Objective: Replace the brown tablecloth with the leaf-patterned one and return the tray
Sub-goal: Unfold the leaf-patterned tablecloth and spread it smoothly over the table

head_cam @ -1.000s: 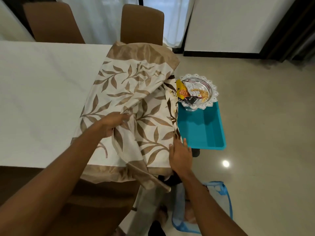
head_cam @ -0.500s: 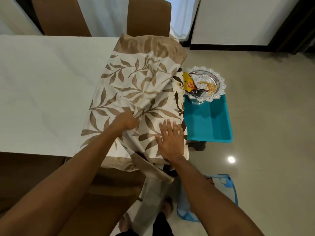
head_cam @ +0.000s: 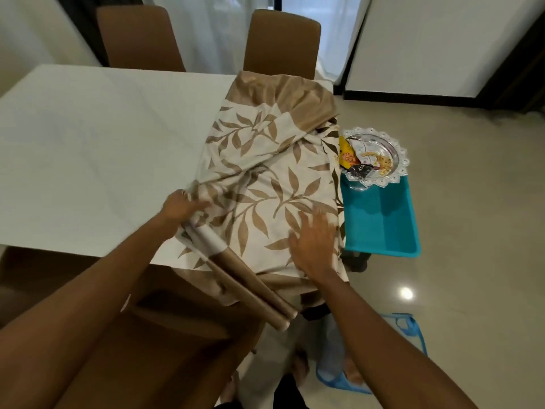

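Observation:
The cream leaf-patterned tablecloth (head_cam: 265,184) with brown borders lies half folded over the right end of the white table (head_cam: 88,160). My left hand (head_cam: 182,206) grips a bunched fold at its left edge. Flat on the cloth near the table's right edge rests my right hand (head_cam: 314,246), fingers spread. A teal tray (head_cam: 383,222) sits on a low stand right of the table, carrying a clear scalloped dish (head_cam: 376,156) of snack packets at its far end. No brown tablecloth is visible.
Two brown chairs (head_cam: 281,42) stand at the table's far side and another chair (head_cam: 165,335) is right below me. A blue-trimmed bag (head_cam: 413,335) lies on the tiled floor by my feet. Open floor stretches to the right.
My left hand has dragged the gripped fold leftward across the table, spreading the cloth. My right hand shifted slightly right and stays flat on it.

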A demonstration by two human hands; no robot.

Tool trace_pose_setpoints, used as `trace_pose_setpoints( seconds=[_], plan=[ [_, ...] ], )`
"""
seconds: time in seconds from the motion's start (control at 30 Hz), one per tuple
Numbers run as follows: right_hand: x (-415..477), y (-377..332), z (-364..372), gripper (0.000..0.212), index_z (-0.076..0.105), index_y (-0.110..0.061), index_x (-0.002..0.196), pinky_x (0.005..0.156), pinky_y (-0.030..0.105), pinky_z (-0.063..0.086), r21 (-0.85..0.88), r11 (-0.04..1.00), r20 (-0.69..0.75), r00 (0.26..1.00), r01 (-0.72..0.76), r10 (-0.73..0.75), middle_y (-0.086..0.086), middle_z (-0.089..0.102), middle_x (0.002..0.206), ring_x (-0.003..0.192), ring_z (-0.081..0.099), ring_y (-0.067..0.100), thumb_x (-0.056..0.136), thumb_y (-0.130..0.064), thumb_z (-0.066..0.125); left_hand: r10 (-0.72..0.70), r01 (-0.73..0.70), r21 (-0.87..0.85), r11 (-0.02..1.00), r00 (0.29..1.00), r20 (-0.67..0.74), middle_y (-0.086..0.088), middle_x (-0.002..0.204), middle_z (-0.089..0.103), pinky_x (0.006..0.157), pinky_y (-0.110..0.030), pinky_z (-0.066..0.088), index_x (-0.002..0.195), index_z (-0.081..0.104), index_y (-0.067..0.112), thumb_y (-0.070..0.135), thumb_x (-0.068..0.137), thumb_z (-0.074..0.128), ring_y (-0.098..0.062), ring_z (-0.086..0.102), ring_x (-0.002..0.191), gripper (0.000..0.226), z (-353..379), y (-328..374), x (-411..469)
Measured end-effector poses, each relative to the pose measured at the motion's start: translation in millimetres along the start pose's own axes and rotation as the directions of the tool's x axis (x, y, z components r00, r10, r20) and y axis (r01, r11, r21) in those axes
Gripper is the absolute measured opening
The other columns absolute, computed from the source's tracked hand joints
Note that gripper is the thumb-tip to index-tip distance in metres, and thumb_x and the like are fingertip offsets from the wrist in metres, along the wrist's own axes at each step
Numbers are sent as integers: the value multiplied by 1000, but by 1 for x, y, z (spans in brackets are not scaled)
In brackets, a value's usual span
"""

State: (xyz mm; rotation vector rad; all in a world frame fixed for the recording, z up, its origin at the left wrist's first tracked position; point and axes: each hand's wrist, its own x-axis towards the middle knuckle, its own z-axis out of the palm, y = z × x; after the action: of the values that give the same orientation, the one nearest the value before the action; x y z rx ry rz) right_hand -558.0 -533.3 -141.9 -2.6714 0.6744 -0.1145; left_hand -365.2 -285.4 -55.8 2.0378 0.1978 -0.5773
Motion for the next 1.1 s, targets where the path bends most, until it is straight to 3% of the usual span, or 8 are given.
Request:
trace_pose_setpoints(
  seconds=[0.1,0.17,0.37,0.5,0.7,0.83,0.97,1.1],
  plan=[
    [-7,-42,27,62,28,-33,158,122,56,1,-10,987,152,976,157,-154,7,18,169,156,8,30,102,-56,39,-13,-35,440,897,994,105,-13,95,64,58,-27,46,103,64,4,16,73,82,-26,62,82,38,12,-26,-15],
    [-18,-50,47,68,14,-38,162,123,56,-3,-124,973,217,963,192,-163,4,10,171,157,3,31,101,-65,29,-102,19,472,881,983,151,-15,82,61,59,-29,45,95,66,-1,15,80,72,-28,58,77,23,22,-43,-23],
    [-22,-22,49,71,5,-49,159,124,54,-2,-116,978,147,977,173,-155,-2,6,171,157,3,29,97,-74,29,-228,263,-100,960,936,267,-12,94,76,80,-36,58,111,67,3,27,94,65,-27,72,91,29,4,-52,-10],
    [-17,-10,34,68,5,-53,157,125,55,-1,-109,982,188,973,156,-133,-3,3,171,157,-1,27,97,-73,29,-130,160,-219,962,981,147,-14,102,76,82,-36,58,110,71,4,29,80,81,-27,72,93,41,-46,-45,3],
    [5,-61,25,53,53,-30,135,120,56,22,-14,989,184,972,-144,144,9,35,158,149,22,34,93,-62,50,151,-133,171,976,984,-95,-3,74,63,57,-28,46,80,64,11,9,63,89,-22,60,70,30,-107,-26,9],
    [21,-147,51,64,39,-34,152,122,61,9,-12,993,265,958,116,-109,2,19,168,155,8,33,96,-64,43,251,-223,201,954,960,-125,-6,87,64,55,-23,47,101,63,14,0,67,84,-22,62,76,43,-130,-22,19],
    [22,-168,78,72,11,-45,159,117,70,-8,-84,983,402,908,161,-114,-6,-1,171,154,-11,41,96,-75,25,357,-274,474,837,929,-94,-2,92,67,68,-27,46,105,64,21,2,71,74,-26,64,85,41,-146,-29,33],
    [25,-158,88,79,5,-45,159,118,69,-7,-111,985,341,936,131,-86,-6,1,171,154,-12,42,90,-82,12,327,-137,523,841,899,-290,-13,109,66,80,-35,47,110,66,16,6,71,72,-35,63,101,41,-206,-49,63]
  ],
)
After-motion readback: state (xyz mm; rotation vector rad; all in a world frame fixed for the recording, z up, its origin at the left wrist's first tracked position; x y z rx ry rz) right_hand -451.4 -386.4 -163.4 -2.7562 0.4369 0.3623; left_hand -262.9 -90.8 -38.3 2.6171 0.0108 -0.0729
